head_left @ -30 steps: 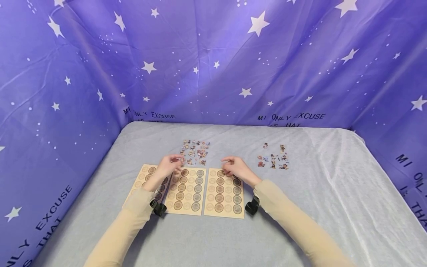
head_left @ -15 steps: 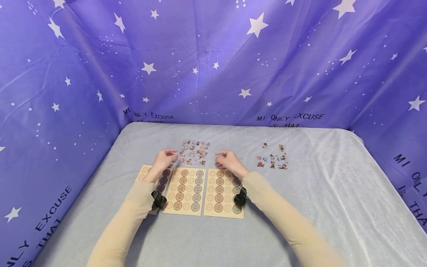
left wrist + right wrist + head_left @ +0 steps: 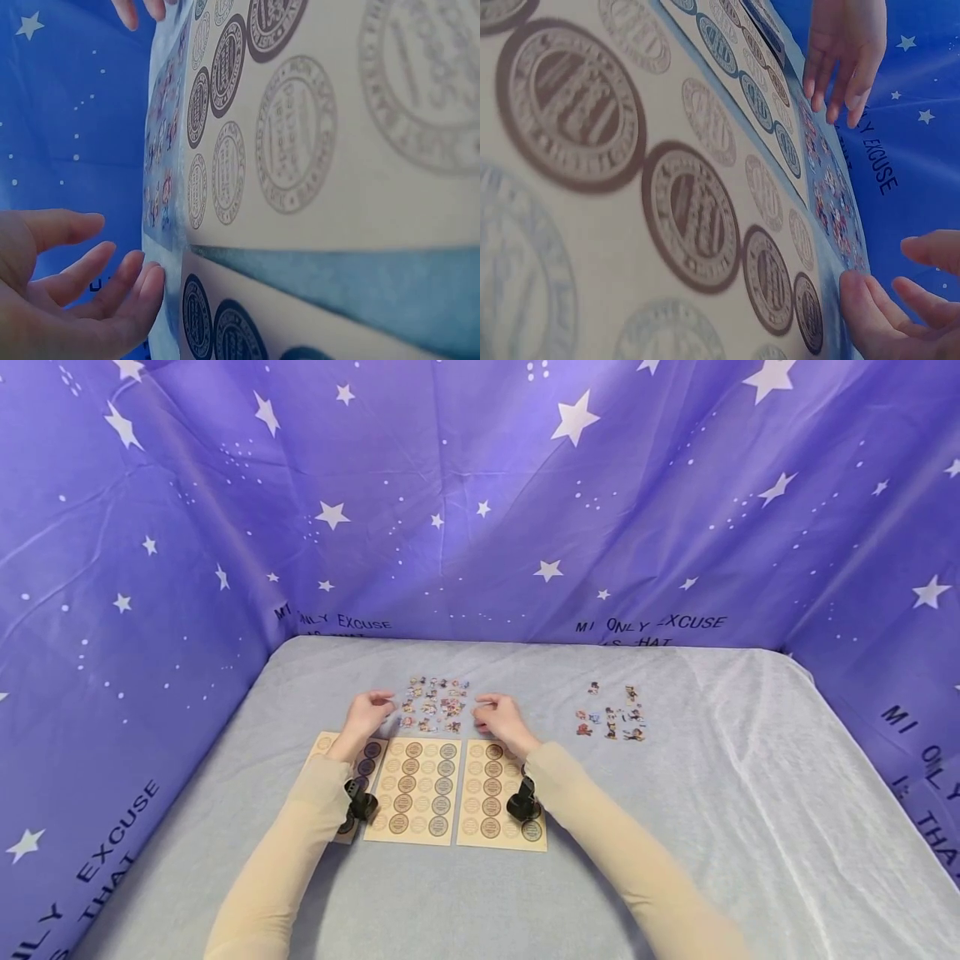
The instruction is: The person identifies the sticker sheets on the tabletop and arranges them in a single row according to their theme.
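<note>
Two hands flank the small cartoon sticker sheet [image 3: 435, 703]: the left hand [image 3: 367, 714] just left of it, the right hand [image 3: 498, 717] just right, fingers loose and holding nothing, seemingly poised at its edges, above three tan seal sheets [image 3: 412, 789].

Clear cartoon sticker sheet [image 3: 436, 703] lies flat (just beyond the tan sheets).
</note>
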Demonstrator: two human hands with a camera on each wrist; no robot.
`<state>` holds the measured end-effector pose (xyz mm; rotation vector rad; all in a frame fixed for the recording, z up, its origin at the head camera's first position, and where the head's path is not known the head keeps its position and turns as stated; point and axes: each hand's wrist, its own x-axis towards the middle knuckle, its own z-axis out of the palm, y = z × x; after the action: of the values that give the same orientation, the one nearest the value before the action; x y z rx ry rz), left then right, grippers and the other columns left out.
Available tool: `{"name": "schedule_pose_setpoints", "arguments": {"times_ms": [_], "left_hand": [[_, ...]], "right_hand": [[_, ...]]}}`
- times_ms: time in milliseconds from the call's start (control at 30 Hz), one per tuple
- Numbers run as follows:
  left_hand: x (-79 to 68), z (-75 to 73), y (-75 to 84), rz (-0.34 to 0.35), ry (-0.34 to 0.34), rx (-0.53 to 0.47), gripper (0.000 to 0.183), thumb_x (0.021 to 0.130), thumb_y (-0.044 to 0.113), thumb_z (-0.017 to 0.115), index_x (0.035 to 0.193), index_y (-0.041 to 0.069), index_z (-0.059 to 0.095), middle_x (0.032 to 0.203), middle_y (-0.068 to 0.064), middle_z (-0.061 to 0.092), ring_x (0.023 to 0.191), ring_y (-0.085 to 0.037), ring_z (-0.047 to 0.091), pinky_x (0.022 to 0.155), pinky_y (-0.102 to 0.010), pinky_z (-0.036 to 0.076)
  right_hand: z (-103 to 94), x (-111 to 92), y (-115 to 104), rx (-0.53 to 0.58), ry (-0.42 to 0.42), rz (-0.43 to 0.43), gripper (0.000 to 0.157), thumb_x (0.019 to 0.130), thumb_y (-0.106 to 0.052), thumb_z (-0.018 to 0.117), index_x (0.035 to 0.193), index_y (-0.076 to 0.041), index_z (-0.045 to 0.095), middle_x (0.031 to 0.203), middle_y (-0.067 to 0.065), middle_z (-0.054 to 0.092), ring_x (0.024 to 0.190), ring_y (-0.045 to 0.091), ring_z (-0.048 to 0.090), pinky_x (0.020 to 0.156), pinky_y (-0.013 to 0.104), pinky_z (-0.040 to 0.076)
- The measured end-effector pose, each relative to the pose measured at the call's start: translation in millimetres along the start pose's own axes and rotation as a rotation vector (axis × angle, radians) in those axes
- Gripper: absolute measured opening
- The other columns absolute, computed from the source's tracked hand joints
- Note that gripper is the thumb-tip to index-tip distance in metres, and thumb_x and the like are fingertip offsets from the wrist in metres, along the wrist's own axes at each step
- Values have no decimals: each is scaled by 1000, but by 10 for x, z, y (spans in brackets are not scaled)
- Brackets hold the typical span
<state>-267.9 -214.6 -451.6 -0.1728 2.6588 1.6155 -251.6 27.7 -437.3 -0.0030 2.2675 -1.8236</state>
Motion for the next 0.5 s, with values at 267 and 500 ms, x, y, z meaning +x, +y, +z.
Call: {"name": "schedule_pose_setpoints", "arguments": {"times_ms": [267,500], "left_hand": [[80,53,17,-114,-23,4,38,88,9,51,123,-4,48,111,-22,54,100,-31,53,81,-38,48],[61,74,-23,-76,-11,-42,33,86,7,51,118,-1,53,105,-18,57,94,-26,57,76,-32,51]], "right_hand": [[108,32,13,76,35,-5,40,85,-2,52,123,6,45,104,24,59,87,32,60,73,30,53],[168,47,39,85,51,-8,42,83,-1,51,124,6,44,103,24,59,86,31,61,72,30,53]]}}
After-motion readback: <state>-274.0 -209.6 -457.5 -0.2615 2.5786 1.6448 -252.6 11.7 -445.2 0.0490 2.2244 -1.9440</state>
